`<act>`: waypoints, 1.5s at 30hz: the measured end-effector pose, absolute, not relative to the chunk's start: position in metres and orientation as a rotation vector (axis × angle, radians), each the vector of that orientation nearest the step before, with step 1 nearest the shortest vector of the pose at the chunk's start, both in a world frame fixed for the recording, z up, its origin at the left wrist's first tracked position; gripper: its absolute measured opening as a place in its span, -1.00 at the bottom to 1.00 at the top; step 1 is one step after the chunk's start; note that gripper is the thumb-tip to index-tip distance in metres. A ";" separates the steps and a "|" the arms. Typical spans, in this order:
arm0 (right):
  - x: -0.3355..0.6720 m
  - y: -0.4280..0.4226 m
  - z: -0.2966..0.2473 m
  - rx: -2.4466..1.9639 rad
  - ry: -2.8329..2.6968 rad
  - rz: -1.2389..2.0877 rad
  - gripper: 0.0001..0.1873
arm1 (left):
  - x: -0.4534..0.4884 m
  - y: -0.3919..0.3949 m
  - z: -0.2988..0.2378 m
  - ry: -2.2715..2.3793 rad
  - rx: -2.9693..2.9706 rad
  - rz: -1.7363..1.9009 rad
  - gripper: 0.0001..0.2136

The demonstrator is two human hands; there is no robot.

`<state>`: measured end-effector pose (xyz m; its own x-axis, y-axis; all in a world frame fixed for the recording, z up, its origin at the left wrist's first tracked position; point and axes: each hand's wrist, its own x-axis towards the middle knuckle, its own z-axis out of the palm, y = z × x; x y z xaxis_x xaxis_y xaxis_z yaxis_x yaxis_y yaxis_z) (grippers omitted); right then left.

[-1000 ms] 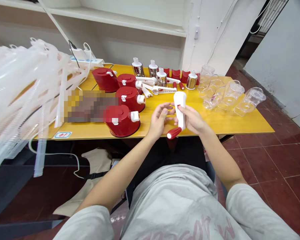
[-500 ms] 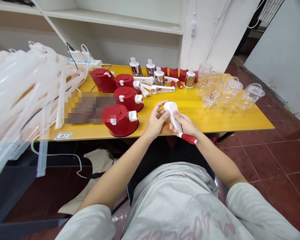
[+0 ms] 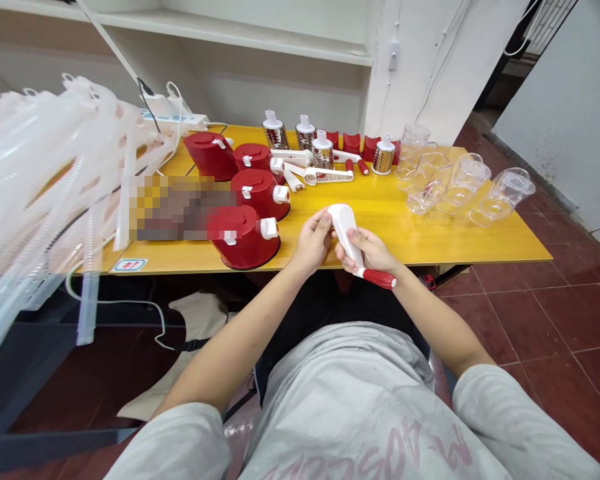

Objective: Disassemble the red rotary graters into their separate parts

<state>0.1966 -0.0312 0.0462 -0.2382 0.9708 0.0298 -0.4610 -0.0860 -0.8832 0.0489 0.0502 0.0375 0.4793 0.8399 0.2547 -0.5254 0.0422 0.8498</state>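
Over the yellow table (image 3: 430,250), the right hand (image 3: 369,253) stays clamped on a white rotary grater body (image 3: 345,233) with its red handle (image 3: 379,279), left hand (image 3: 312,243) curled just beside, hardly any shift!

And here's the yellow bench (image 3: 433,245), it's carrying red grater housings (image 3: 259,193), steel grater drums (image 3: 323,156) and clear plastic jugs (image 3: 503,198), all standing along its far side!

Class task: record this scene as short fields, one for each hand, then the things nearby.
Right hand: grips the white grater handle
Left hand: against the handle's upper end
Handle end: red grip, toward the right forearm
Nearby: red grater bodies, steel drums, clear jugs
Surface: yellow table
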 end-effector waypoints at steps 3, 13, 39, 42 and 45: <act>0.202 -0.028 0.046 -0.763 -1.016 1.635 -0.37 | 0.051 0.052 0.033 0.378 1.085 1.140 -0.34; 0.251 -0.043 0.076 -1.070 -1.305 1.643 -0.25 | 0.057 0.057 0.029 0.410 0.948 1.276 -0.29; 0.240 -0.031 0.057 -1.045 -1.398 1.011 -0.56 | 0.048 0.052 0.037 0.339 0.999 1.110 -0.28; 0.248 -0.030 0.059 -1.111 -1.423 0.843 -0.55 | 0.048 0.051 0.036 0.337 0.987 1.095 -0.17; 0.254 -0.030 0.062 -1.099 -1.425 0.759 -0.51 | 0.046 0.050 0.034 0.335 1.016 1.057 -0.05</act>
<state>0.2540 -0.0303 0.0623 0.0617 0.9243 0.3767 0.2030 0.3579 -0.9114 0.0461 0.0501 0.0339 0.4929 0.8415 0.2210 -0.5610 0.1133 0.8200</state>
